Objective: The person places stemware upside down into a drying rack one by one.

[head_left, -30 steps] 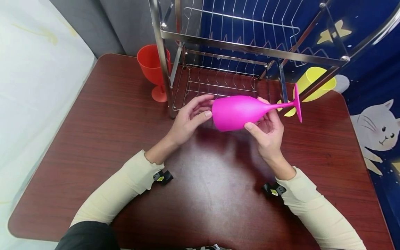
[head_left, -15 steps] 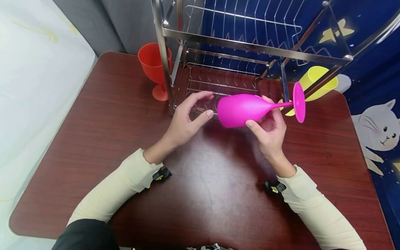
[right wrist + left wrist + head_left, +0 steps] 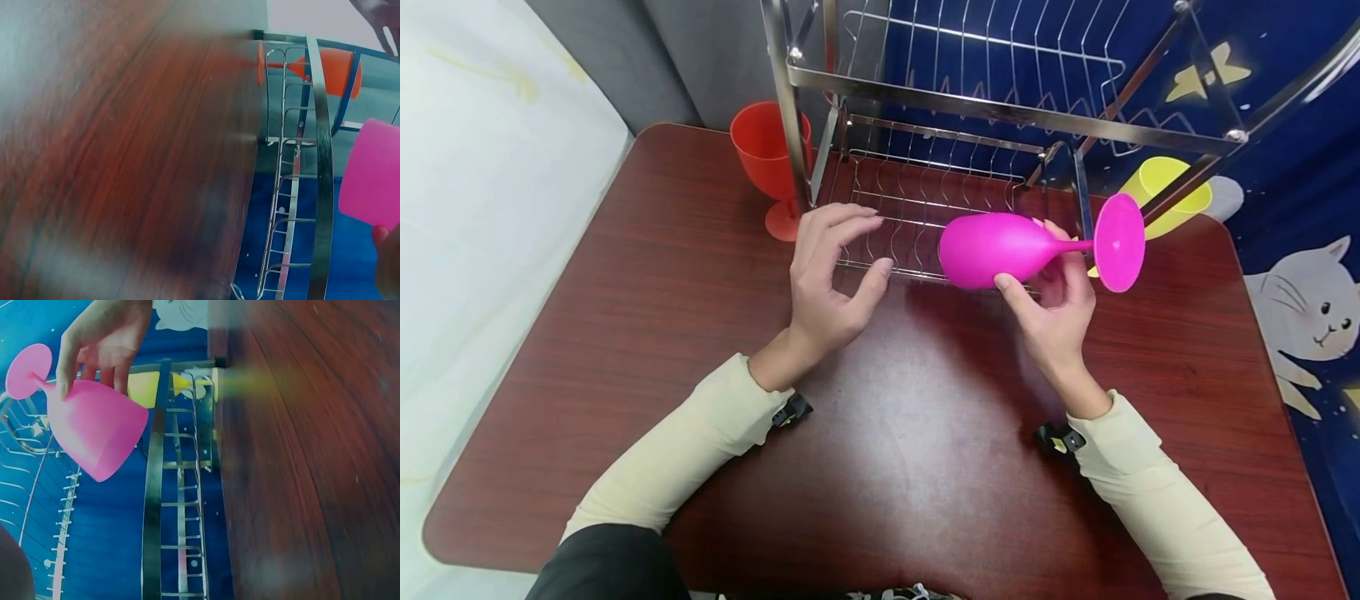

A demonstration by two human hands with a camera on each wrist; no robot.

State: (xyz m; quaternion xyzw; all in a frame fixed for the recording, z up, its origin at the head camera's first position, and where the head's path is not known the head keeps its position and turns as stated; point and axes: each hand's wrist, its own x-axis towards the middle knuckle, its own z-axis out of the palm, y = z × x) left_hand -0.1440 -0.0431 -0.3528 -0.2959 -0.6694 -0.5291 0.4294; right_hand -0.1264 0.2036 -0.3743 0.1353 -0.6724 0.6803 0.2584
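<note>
Head view, right fingers (image 3: 1077,279) clamped on pink goblet (image 3: 996,250), partly hidden behind it, left fingers (image 3: 835,237) apart, rack (image 3: 970,104) top cut off

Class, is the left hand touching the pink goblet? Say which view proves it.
Apart. In the head view, a clear gap separates the left hand from the pink goblet, with the wire rack showing through it.
</note>
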